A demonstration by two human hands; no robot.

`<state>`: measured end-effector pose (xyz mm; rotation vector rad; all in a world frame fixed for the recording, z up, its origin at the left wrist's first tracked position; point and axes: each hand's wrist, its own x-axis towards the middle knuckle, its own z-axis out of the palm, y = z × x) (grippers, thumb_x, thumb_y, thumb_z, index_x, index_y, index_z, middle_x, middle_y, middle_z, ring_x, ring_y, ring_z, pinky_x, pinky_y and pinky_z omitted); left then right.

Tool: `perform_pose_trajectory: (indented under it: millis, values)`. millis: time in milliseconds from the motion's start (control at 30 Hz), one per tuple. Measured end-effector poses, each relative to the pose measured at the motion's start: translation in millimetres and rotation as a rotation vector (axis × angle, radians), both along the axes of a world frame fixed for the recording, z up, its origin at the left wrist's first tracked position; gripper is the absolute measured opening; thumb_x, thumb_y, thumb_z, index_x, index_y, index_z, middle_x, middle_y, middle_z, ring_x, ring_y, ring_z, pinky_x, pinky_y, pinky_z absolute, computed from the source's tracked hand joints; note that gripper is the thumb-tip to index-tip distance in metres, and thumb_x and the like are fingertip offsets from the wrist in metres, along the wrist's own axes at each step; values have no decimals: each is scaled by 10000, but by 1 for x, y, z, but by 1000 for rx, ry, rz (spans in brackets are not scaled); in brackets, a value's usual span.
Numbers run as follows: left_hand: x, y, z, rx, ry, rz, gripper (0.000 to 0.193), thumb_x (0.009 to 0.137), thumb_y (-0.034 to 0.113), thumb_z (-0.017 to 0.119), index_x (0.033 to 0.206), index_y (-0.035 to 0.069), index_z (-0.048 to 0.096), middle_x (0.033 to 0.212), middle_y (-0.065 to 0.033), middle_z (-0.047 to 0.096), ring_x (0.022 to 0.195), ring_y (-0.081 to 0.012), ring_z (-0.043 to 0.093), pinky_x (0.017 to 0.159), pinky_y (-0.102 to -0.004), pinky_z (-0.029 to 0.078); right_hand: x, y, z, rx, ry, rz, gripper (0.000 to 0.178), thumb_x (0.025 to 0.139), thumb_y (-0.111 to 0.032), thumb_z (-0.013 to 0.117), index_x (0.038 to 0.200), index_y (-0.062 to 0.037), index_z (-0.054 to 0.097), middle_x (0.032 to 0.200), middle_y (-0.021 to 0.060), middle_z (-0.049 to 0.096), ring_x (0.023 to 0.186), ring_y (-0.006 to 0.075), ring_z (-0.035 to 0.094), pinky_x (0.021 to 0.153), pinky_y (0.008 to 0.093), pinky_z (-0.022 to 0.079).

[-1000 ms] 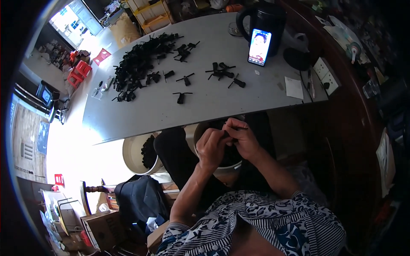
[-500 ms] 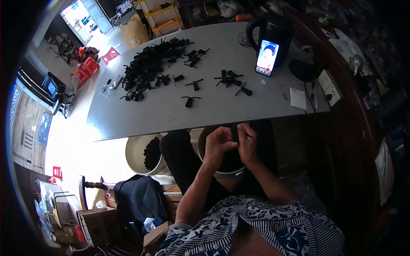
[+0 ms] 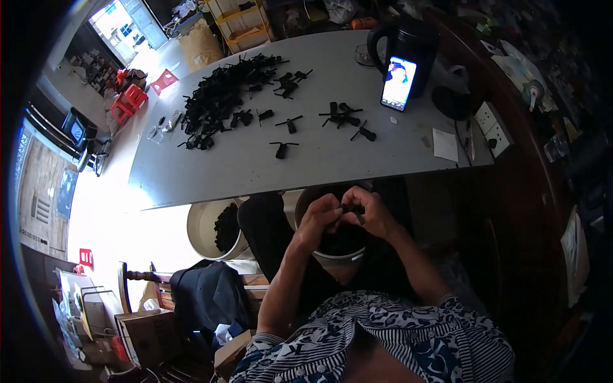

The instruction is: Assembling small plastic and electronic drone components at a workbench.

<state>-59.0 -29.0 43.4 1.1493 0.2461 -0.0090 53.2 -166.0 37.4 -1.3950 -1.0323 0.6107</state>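
Observation:
Above a white bucket [image 3: 340, 260] of dark pieces, between my knees, my two hands meet just off the table's front edge. My left hand [image 3: 317, 220] pinches a small black part [image 3: 345, 209] with thumb and fingertips. From the other side, my right hand [image 3: 369, 214] closes its fingers on the same part; a thin bit of it sticks out under the fingers. The part's exact kind is too small and dark to tell. On the grey table [image 3: 223, 172] lies a big heap of black plastic pieces [image 3: 214, 102] with thin arms, several of them scattered singly nearer me.
A second white bucket [image 3: 199, 231] with black pieces stands left of my knee. Toward the table's right are a lit phone [image 3: 398, 83] leaning on a black kettle [image 3: 421, 51], a paper slip [image 3: 445, 145] and a power strip [image 3: 493, 131]. A dark bag [image 3: 211, 293] rests on a wooden bench.
My hands have shifted and turned slightly, with the fingers now bent inward around the small black part. The picture on the phone differs. The table pieces stay put.

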Motion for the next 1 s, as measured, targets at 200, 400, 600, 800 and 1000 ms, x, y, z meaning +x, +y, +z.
perform_pose_trajectory:
  millis: [200, 400, 600, 800, 1000]
  values:
    - [8, -25, -33, 440, -47, 361, 141, 864, 137, 507, 735, 82, 490, 608, 40, 473, 542, -28, 414, 496, -182, 310, -8, 5, -22, 0, 165, -12, 206, 692, -30, 666, 826, -24, 510, 747, 35, 567, 694, 99, 531, 625, 261, 446]
    - [12, -37, -42, 193, -24, 453, 162, 874, 140, 489, 716, 101, 491, 596, 49, 460, 535, -27, 405, 483, -181, 304, -28, 5, -21, -121, -181, -307, 230, 673, -32, 673, 841, -25, 517, 709, 129, 551, 646, 238, 581, 576, 318, 446]
    - [11, -19, -67, 2, 147, 312, 193, 902, 209, 472, 753, 91, 505, 625, 37, 448, 571, -51, 427, 525, -198, 349, -17, 8, -38, -304, -263, -303, 248, 705, -72, 677, 878, -22, 508, 793, 145, 588, 719, 286, 608, 611, 351, 466]
    - [10, -6, -111, 492, 32, 395, 320, 888, 312, 485, 972, 7, 531, 771, -43, 555, 731, -148, 527, 689, -265, 419, 0, -4, -46, -118, 562, -153, 185, 882, -214, 525, 938, -38, 514, 919, 89, 616, 830, 182, 586, 698, 307, 455]
    - [8, -21, -55, -400, 11, -49, 261, 894, 276, 507, 986, 33, 528, 884, -75, 616, 794, -144, 604, 705, -267, 495, -12, 11, -33, 294, 287, -181, 313, 956, -341, 320, 1024, -63, 447, 1220, 144, 505, 980, 113, 480, 890, 276, 325]
